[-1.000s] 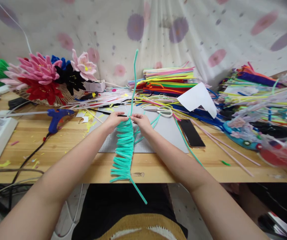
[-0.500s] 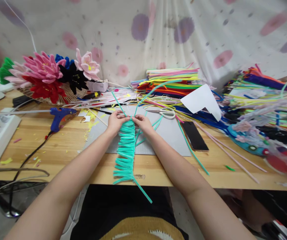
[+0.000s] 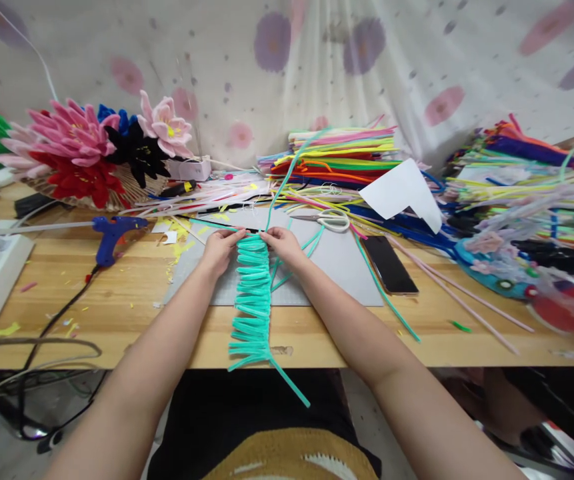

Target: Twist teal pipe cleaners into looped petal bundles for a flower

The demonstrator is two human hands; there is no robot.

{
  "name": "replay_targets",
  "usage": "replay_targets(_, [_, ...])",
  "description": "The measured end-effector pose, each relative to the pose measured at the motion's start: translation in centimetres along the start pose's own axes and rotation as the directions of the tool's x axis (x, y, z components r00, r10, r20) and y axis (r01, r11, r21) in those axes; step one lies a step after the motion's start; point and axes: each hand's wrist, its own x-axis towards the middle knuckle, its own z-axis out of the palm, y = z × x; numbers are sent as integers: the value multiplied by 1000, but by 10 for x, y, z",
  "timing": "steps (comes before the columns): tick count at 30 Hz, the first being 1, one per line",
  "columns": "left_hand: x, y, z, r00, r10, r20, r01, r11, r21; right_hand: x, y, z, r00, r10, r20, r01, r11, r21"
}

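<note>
A teal strip of looped pipe cleaners [image 3: 253,287] hangs down toward the table's front edge, with a loose stem end slanting past it. My left hand [image 3: 221,250] pinches a teal stem at the strip's top left corner; that stem runs out to the left. Close beside it, my right hand [image 3: 283,245] is closed on the top right corner, where another teal stem rises in a curve toward the back. Beneath both hands lies a grey board [image 3: 337,280], bearing more teal stems and white-handled scissors [image 3: 334,221].
Left of the board rests a blue glue gun [image 3: 111,238], with fabric flowers [image 3: 79,143] behind it. A black phone [image 3: 389,265] lies at the right. Bundles of coloured pipe cleaners [image 3: 341,157] and a white paper piece [image 3: 401,195] are at the back.
My left hand has moved slightly left, and the stem by it has swung from upright down to the left. The right-hand stem now stands steeper. The view has shifted a little.
</note>
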Motion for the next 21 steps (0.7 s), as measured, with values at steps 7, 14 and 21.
replay_targets(7, [3,-7,-7,988,80,-133,-79,997,9,-3,-5,3,996,64,-68,-58,994,91])
replay_targets(14, [0,-9,-10,976,192,-99,-182,978,101,-3,0,3,993,67,-101,-63,997,48])
replay_targets(21, [-5,-4,-13,995,103,-5,-101,989,111,-8,-5,0,994,98,-42,-89,981,175])
